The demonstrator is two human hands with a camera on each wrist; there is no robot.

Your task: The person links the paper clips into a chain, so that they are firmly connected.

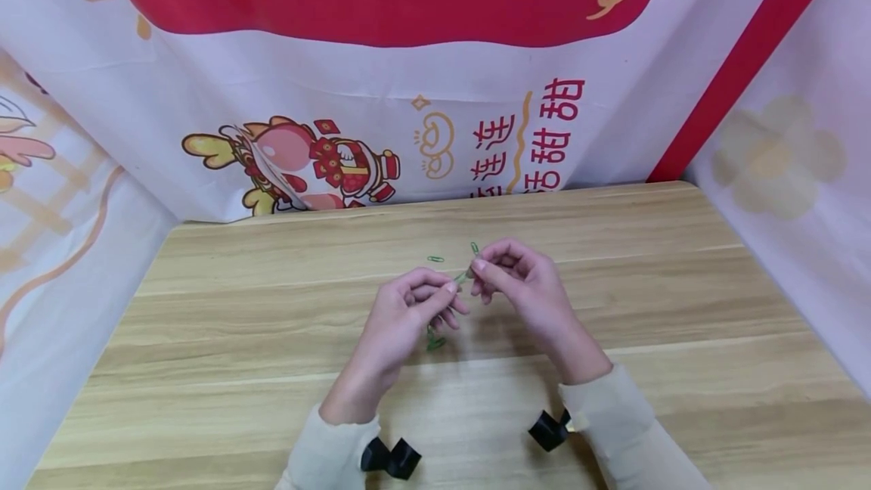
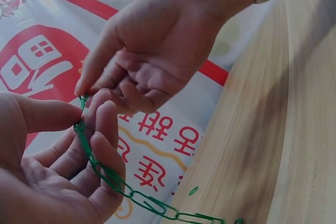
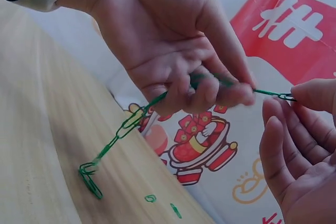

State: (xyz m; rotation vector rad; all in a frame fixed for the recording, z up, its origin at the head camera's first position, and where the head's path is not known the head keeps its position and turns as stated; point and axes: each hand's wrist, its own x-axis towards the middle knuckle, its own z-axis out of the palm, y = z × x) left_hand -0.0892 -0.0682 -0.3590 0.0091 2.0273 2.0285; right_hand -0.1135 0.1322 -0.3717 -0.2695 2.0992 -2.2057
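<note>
Fingers (image 1: 435, 299) pinch green paperclips (image 2: 111, 179), the left hand (image 1: 401, 312) and right hand (image 1: 534, 289) angled inward, tips close together.

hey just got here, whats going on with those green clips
Someone is working bare-handed on a chain of green paper clips. The left hand pinches the chain near its upper end, while the right hand pinches a clip at that end; whether it is fully linked is hard to tell. The rest hangs toward the table, where two loose clips lie.
</note>
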